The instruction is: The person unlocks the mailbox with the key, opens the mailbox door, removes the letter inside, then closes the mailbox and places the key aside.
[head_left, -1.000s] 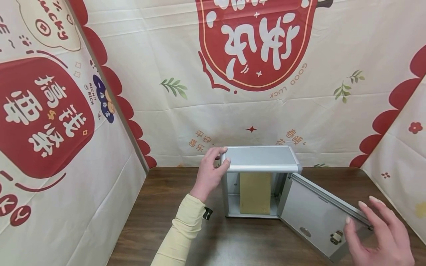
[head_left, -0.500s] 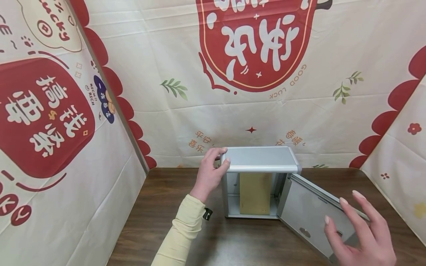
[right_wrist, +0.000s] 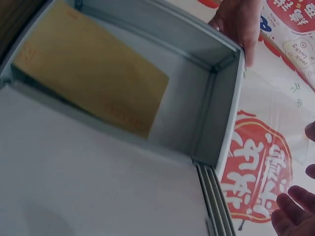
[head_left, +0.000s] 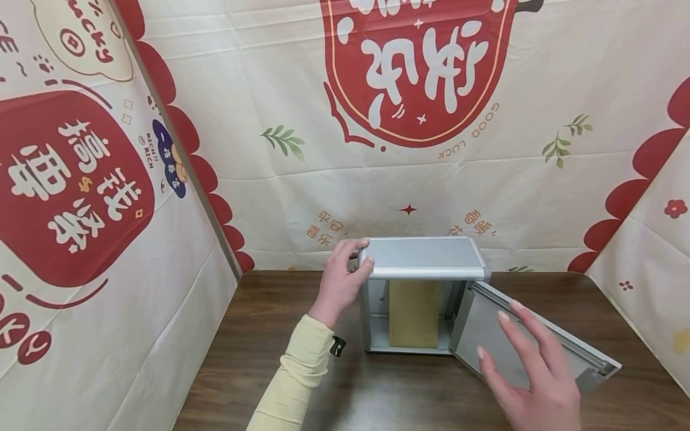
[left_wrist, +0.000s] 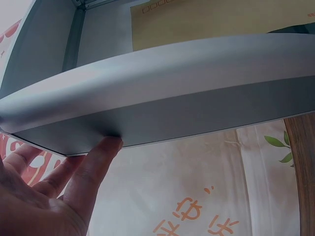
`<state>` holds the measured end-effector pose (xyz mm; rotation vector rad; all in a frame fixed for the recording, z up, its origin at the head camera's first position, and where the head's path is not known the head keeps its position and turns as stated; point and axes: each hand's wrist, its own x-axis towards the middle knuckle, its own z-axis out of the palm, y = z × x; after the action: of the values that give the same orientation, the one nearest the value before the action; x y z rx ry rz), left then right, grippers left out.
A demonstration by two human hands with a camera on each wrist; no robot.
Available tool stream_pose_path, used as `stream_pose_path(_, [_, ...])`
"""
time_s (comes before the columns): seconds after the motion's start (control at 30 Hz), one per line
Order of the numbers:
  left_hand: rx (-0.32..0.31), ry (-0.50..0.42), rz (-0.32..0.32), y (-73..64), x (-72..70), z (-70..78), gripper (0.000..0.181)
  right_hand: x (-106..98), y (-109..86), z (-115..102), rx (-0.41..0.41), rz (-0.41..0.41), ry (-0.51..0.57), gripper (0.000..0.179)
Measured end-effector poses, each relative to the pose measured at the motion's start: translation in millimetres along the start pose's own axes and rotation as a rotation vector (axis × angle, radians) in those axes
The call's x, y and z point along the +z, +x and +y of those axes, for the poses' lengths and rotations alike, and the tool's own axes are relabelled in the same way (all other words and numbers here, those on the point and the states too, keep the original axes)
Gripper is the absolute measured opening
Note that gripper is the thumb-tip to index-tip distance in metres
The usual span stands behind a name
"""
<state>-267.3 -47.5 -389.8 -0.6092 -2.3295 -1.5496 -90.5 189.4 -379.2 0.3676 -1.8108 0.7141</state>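
Note:
A silver-grey metal box [head_left: 423, 257] stands upright on the table with its front door [head_left: 482, 323] swung wide to the right. Inside leans a brown paper envelope [head_left: 414, 314]; the right wrist view shows red print on the envelope [right_wrist: 93, 69]. My left hand [head_left: 339, 281] grips the box's top left corner, and in the left wrist view a fingertip of that hand [left_wrist: 49, 196] presses the top panel. My right hand [head_left: 539, 383], fingers apart and holding nothing, is in front of the door and hides its lower part.
The brown wooden table [head_left: 259, 359] carries the box near its back edge. A printed cloth [head_left: 259, 203] with red and white patterns hangs behind, and similar cloth panels flank the left and right sides.
My right hand has moved left from the door's outer edge across the door's inner face, covering its lock. The left hand, box and envelope have stayed in place.

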Motion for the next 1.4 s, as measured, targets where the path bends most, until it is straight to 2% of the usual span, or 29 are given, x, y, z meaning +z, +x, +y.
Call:
stream_pose_path(0.23, [0.003,-0.003,-0.002,0.6,0.9,0.3,0.036,21.2,-15.1,14.4,-0.083,-0.087,0.072,0.054])
stream_pose_path(0.37, [0.002,0.002,-0.002,-0.1,-0.3,0.9,0.035,33.7,-23.7,20.1,-0.084,-0.127,0.098,0.052])
stream_pose_path(0.6, [0.013,0.007,0.008,0.1,-1.6,0.4,0.035,51.3,-38.5,23.7,0.009,-0.234,0.101,0.055])
stream_pose_path(0.87, [0.012,-0.002,0.003,0.6,-1.2,-0.5,0.034,67.8,-43.2,24.7,0.129,-0.354,0.069,0.059])
stream_pose_path(1.03, [0.013,-0.005,0.005,1.1,-1.1,-0.9,0.034,77.3,-46.6,27.2,0.198,-0.424,0.024,0.07])
stream_pose_path(1.17, [0.01,0.001,0.009,0.8,-1.6,0.2,0.034,86.7,-49.9,31.1,0.22,-0.429,-0.009,0.075])
stream_pose_path(1.4, [0.018,0.009,0.013,0.6,-1.4,0.5,0.033,101.1,-58.4,43.0,0.234,-0.383,-0.006,0.073])
